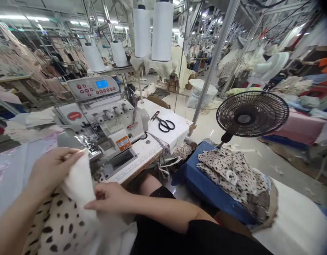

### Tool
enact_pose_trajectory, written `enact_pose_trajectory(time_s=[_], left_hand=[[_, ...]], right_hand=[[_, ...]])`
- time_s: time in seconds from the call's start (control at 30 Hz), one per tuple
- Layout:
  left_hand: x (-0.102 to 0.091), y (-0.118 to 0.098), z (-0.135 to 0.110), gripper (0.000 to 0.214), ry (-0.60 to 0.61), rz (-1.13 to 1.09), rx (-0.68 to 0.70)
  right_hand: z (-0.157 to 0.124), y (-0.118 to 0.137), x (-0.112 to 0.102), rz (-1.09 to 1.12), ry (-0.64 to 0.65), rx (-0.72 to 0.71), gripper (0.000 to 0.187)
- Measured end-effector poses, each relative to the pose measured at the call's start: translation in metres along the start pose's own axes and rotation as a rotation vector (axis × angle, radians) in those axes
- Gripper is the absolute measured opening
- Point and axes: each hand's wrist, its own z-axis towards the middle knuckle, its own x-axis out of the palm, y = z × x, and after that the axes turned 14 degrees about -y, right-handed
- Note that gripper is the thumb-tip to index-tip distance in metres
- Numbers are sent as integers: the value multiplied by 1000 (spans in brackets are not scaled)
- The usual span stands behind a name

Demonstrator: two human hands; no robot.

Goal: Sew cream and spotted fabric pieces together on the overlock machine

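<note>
My left hand (53,170) pinches the upper edge of a piece of white fabric (78,177), which stands up in a fold in front of the overlock sewing machine (105,122). My right hand (109,197) lies across the same fold, its fingers gripping the cloth low down. Below both hands, the fabric's other side shows a cream ground with dark brown spots (59,226). The machine's presser foot area is a short way beyond my left hand, partly hidden by the raised fold.
Black-handled scissors (163,122) lie on a white cloth on the sewing table (137,159). To the right, a spotted garment pile (232,177) sits on a blue stool (203,177). A black electric fan (252,113) stands beyond it. Thread cones (162,32) stand above the machine.
</note>
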Motion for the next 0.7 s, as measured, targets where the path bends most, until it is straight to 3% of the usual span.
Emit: enact_pose_trajectory(time_s=[0.1, 0.2, 0.3, 0.43, 0.7], left_hand=[[9, -19, 4, 40, 16, 186, 15], [3, -26, -3, 38, 96, 54, 56], [-3, -32, -13, 33, 153, -75, -13], [-1, -41, -18, 27, 52, -117, -104], [16, -44, -2, 14, -7, -56, -131]], right_hand=[[-12, -15, 1, 232, -35, 228, 31], [-21, -20, -4, 297, -72, 318, 33], [-26, -19, -10, 300, -12, 320, 33], [-28, -17, -13, 280, 53, 318, 35], [-18, -9, -27, 200, -5, 251, 30]])
